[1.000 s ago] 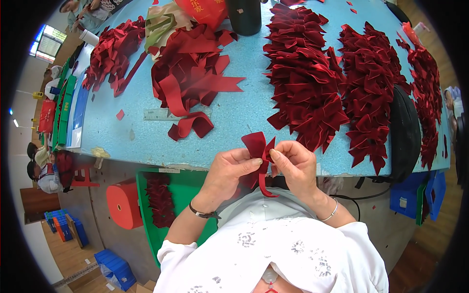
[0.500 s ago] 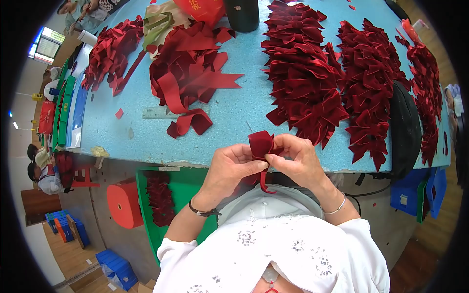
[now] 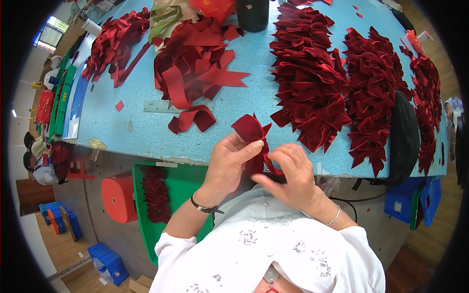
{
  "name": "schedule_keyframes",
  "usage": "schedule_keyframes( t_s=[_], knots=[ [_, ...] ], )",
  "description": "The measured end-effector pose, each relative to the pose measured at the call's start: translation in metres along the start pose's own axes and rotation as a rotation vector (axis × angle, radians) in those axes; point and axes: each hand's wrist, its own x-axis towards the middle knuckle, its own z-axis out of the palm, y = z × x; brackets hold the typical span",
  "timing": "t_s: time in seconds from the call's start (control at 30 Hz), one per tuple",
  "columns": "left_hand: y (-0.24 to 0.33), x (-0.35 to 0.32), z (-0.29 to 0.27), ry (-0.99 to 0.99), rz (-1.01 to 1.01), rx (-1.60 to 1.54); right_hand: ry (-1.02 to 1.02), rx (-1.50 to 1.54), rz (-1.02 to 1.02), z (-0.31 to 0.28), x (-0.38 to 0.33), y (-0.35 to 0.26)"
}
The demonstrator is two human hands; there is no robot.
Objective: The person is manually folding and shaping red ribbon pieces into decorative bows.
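A dark red velvet ribbon bow (image 3: pixel 249 128) is pinched between the thumb and fingers of my left hand (image 3: pixel 228 162), just over the table's near edge. Its loop stands up and its tails hang down beside my right hand. My right hand (image 3: pixel 291 175) is close at the right of the bow, thumb and fingers apart, with nothing seen between them. Whether its fingertips touch a tail is unclear. Ahead on the table lie loose cut red ribbon strips (image 3: pixel 195 73) and a thick row of finished bows (image 3: pixel 308 78).
More bow rows (image 3: pixel 371 97) and a black bag (image 3: pixel 404 132) lie at the right. A clear ruler (image 3: pixel 159 107) lies under the strips; a dark cup (image 3: pixel 252 14) stands behind. Below the blue table (image 3: pixel 132 141) are a green bin (image 3: pixel 185 195) holding bows and a red roll (image 3: pixel 118 198).
My right hand has let go of the bow, opened and drawn back a little right and down. My left hand keeps hold, with the bow tipped slightly left and higher.
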Motion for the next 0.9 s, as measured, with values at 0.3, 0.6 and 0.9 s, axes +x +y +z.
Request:
schedule_keyframes(
  t_s=[0.3, 0.6, 0.9],
  knots=[
    [-0.003, -0.006, -0.006, 0.002, 0.042, 0.025, -0.229, 0.511, 0.607, -0.008, -0.002, 0.004],
    [-0.013, -0.006, -0.001, 0.096, 0.162, -0.044, -0.127, 1.303, 1.153, 0.005, -0.007, -0.002],
    [-0.013, -0.007, -0.011, 0.069, 0.059, -0.013, -0.228, 0.672, 0.814, 0.009, -0.007, -0.017]
  ],
)
